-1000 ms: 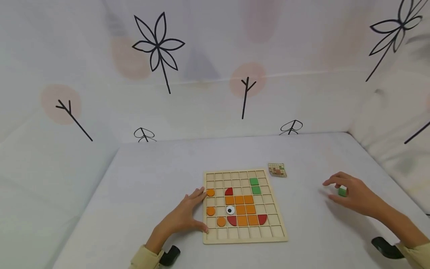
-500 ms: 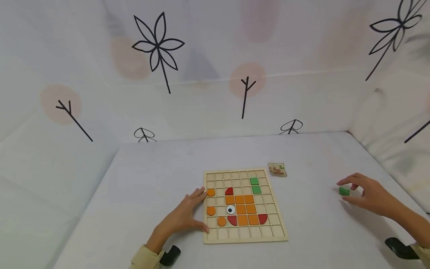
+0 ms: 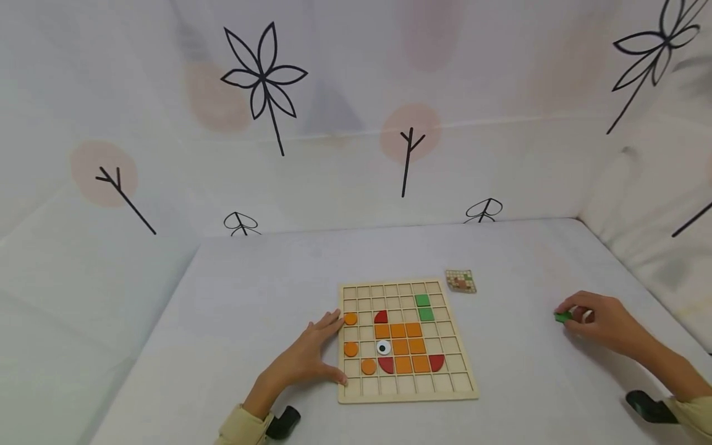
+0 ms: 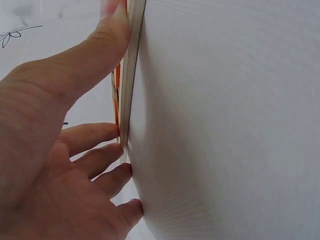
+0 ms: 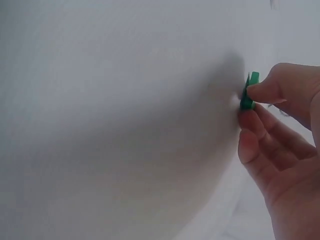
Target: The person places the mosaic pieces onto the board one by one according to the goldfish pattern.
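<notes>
At the left edge of a wooden grid board (image 3: pixel 408 388), my left hand (image 3: pixel 300 358) rests with fingers spread, thumb near the front corner. In the left wrist view, the thumb and fingertips touch the board's edge (image 4: pixel 131 65). Off to the right of the board, my right hand (image 3: pixel 612 321) pinches green tile pieces (image 3: pixel 563 317) between thumb and fingers, low over the table. The right wrist view shows two green parts (image 5: pixel 248 95) at an angle under the thumb; whether they are separate tiles is hard to tell.
On the board lie orange squares (image 3: pixel 400 347), orange discs (image 3: pixel 368 366), red quarter-circles (image 3: pixel 436 363), an eye piece (image 3: pixel 384 347) and two green squares (image 3: pixel 423 300). Behind its right corner is a small pattern card (image 3: pixel 461 281). Patterned cloth walls (image 3: pixel 356 173) enclose the white table (image 3: pixel 267 278).
My right hand first moved right around the green piece, then came back slightly left and closed its thumb and fingers on it. My left hand stays at the board's edge.
</notes>
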Motion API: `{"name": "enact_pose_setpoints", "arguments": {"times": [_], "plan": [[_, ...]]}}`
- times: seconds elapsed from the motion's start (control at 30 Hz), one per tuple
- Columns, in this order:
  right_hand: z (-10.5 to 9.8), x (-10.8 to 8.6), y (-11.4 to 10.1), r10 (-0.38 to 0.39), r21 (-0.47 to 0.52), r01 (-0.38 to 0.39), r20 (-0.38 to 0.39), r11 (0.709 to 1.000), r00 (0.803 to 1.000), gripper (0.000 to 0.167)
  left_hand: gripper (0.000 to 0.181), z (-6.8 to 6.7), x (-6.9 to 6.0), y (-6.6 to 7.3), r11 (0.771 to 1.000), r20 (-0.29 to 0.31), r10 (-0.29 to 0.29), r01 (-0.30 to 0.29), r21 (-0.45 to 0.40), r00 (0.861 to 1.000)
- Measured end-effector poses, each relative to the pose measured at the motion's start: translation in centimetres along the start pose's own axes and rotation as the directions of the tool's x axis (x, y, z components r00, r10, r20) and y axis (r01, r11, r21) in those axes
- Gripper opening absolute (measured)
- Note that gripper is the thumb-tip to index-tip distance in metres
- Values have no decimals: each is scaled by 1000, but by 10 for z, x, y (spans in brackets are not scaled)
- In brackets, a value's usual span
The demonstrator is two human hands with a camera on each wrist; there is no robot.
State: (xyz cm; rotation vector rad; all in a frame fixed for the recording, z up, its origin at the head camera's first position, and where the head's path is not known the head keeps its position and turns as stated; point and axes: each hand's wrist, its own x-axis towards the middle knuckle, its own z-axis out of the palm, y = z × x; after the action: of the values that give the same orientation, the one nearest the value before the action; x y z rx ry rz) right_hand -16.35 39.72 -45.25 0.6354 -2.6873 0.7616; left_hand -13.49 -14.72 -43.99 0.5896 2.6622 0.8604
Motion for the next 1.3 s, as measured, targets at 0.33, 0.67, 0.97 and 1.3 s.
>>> {"name": "enact_pose_setpoints", "arguments": {"times": [0.33, 0.67, 0.97, 1.3], "plan": [[17, 22, -29, -131, 44, 132, -31, 990, 991, 33, 108, -1, 1, 1, 1000, -4, 7, -7, -5, 1000], [28, 46, -62, -131, 75, 129, 27, 989, 991, 31, 109, 0, 1, -1, 1000, -2, 4, -4, -1, 1000], [42, 64, -82, -181, 145, 171, 66, 975, 981, 28, 108, 0, 1, -1, 1000, -6, 14, -14, -10, 1000], [59, 75, -101, -161, 188, 133, 141, 973, 977, 23, 109, 0, 1, 0, 1000, -5, -4, 4, 3, 1000]]}}
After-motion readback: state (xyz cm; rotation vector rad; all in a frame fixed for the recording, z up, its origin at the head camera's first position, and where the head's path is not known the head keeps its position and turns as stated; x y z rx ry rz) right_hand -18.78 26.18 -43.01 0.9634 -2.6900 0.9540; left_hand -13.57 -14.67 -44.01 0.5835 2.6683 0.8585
